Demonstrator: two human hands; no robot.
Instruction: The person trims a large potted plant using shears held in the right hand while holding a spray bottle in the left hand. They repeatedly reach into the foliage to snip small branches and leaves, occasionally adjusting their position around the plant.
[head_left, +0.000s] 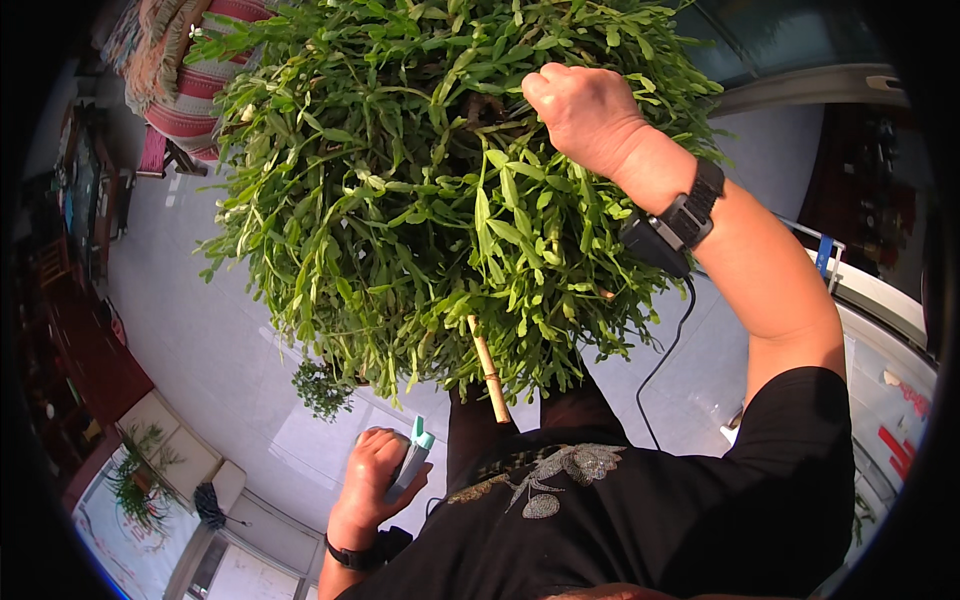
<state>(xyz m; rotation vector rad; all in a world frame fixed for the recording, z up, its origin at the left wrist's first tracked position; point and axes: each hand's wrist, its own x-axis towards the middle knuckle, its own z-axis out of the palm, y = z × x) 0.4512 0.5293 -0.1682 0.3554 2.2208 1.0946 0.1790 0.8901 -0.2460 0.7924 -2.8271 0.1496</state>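
A large, dense holiday cactus with flat green segmented stems fills the upper middle of the view. My right hand is curled into a fist over its upper right side; whether anything is inside the fingers is hidden. Low on the left, my left hand grips a grey container with a teal flip cap, which stands open. Between that hand and the plant there is a gap. A bamboo stick pokes out of the foliage towards my body. The plant's pot is hidden.
A black cable hangs from the device on my right wrist. A smaller potted plant stands low behind the foliage. Striped fabric covers furniture at upper left. Another plant sits at lower left; a sliding door frame is at upper right.
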